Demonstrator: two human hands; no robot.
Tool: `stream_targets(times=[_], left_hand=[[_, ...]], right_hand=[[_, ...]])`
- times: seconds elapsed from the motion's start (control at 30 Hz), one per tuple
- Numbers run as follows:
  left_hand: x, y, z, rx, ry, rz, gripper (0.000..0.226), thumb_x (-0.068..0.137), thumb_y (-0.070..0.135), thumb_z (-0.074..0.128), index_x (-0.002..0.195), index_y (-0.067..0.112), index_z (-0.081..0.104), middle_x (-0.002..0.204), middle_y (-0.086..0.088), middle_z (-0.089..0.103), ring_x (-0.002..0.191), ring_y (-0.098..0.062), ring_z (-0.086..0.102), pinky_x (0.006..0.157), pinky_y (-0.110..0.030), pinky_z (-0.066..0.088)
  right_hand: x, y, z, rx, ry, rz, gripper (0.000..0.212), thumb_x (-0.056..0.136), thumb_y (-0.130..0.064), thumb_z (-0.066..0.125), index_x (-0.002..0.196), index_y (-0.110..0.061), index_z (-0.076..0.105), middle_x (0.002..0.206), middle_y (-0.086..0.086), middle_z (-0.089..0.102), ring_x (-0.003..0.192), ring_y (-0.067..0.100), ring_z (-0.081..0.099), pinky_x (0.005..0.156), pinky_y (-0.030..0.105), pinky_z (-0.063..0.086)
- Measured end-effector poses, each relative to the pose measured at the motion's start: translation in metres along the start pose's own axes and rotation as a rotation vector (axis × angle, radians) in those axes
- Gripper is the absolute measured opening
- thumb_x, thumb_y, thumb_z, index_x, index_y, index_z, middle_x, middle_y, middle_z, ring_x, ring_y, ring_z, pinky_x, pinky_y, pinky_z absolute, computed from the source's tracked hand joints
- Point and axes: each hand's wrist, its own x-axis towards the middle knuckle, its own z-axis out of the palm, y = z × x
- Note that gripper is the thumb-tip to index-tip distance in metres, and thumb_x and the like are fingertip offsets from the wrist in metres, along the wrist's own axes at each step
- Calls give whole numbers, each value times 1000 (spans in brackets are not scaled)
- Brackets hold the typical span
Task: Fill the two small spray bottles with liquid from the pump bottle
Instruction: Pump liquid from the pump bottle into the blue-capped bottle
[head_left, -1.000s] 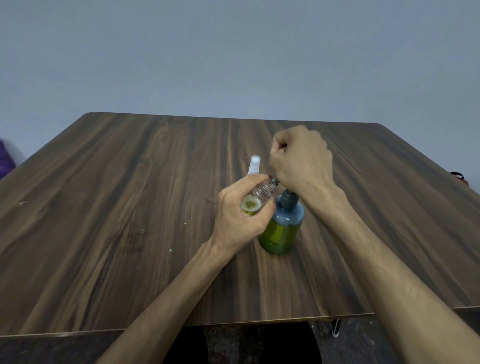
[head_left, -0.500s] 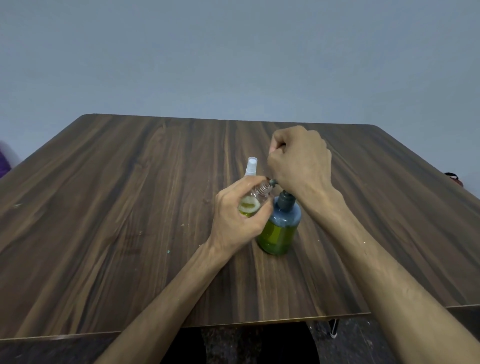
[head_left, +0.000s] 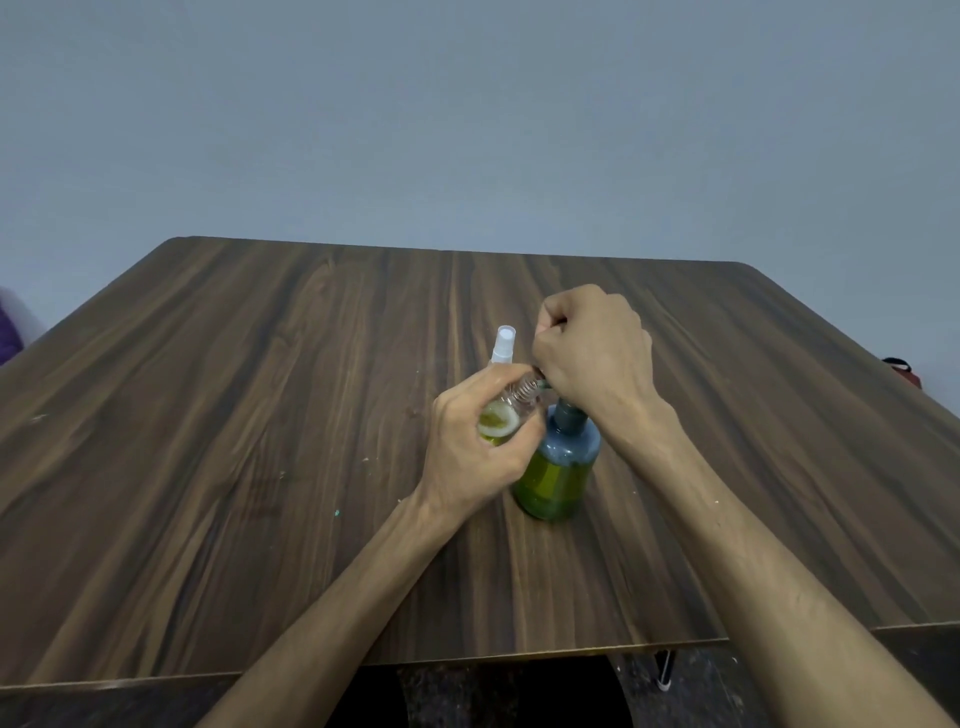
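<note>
A blue-grey pump bottle (head_left: 558, 467), half full of green liquid, stands at the middle of the wooden table (head_left: 260, 415). My right hand (head_left: 592, 353) is curled in a fist over its pump head, which is hidden beneath it. My left hand (head_left: 478, 452) grips a small clear spray bottle (head_left: 501, 423) with no top, tilted with its threaded neck against the pump spout; some yellow-green liquid lies inside. Just behind my left hand stands a second small spray bottle (head_left: 504, 345) with a white sprayer top, its body hidden.
The table's front edge runs just below my forearms. A dark item (head_left: 901, 368) lies off the table's right edge and something purple (head_left: 8, 338) shows at the far left. A thin table leg (head_left: 665, 670) is visible under the front edge.
Both hands and the bottles hold nearly the same pose. The camera view has shifted slightly. The liquid level in the small bottle looks about the same.
</note>
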Motion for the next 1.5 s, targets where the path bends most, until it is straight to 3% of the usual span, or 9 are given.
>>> stream_targets(times=[0.17, 0.27, 0.5, 0.67, 0.8, 0.9, 1.07, 1.5], left_hand=[[0, -1, 0, 10, 8, 2, 24, 88, 7, 81, 111, 2, 76, 99, -4, 79, 87, -21, 77, 72, -48, 63], [0, -3, 1, 7, 12, -4, 23, 88, 8, 80, 111, 2, 77, 99, -4, 79, 86, -22, 77, 72, -49, 62], [0, -1, 1, 11, 6, 7, 25, 87, 5, 81, 111, 1, 76, 100, -3, 78, 88, -20, 77, 74, -47, 63], [-1, -1, 1, 0, 2, -3, 24, 87, 2, 81, 110, 2, 77, 99, -4, 78, 86, -22, 76, 73, -48, 62], [-1, -1, 1, 10, 12, 9, 24, 87, 4, 81, 110, 2, 77, 98, -4, 78, 87, -22, 77, 73, -49, 62], [0, -1, 1, 7, 6, -1, 25, 86, 3, 80, 111, 2, 77, 99, -4, 78, 87, -22, 77, 74, -49, 62], [0, -1, 0, 14, 2, 27, 23, 87, 5, 79, 110, 1, 76, 99, -4, 78, 87, -21, 76, 73, -49, 62], [0, -1, 0, 9, -6, 17, 23, 87, 4, 81, 110, 0, 76, 98, -5, 77, 86, -21, 76, 72, -47, 61]], right_hand=[[6, -3, -9, -13, 99, -58, 22, 76, -4, 49, 66, -16, 65, 62, -4, 63, 63, 20, 59, 60, 31, 38], [4, -1, -2, -11, 29, 5, 21, 73, -4, 48, 63, -15, 63, 62, -2, 63, 64, 23, 59, 63, 32, 39], [4, -3, -9, -15, 118, -33, 22, 78, -4, 51, 67, -16, 66, 61, -5, 61, 59, 13, 53, 59, 29, 33], [-1, -3, -4, -43, 40, -25, 22, 75, -4, 50, 62, -18, 60, 60, -4, 60, 63, 21, 57, 64, 33, 42], [3, -4, -8, -23, 105, -52, 22, 78, -4, 51, 67, -17, 66, 62, -5, 61, 62, 17, 55, 64, 30, 37], [-1, -4, -3, -46, 35, -28, 22, 77, -4, 51, 62, -17, 60, 60, -4, 60, 57, 12, 50, 63, 30, 35], [4, -4, -9, -23, 81, -50, 22, 76, -4, 50, 67, -17, 65, 64, -3, 64, 66, 23, 58, 65, 32, 41], [0, -5, -5, -37, 33, -20, 22, 77, -4, 51, 65, -16, 64, 62, -3, 62, 62, 18, 56, 65, 32, 41]])
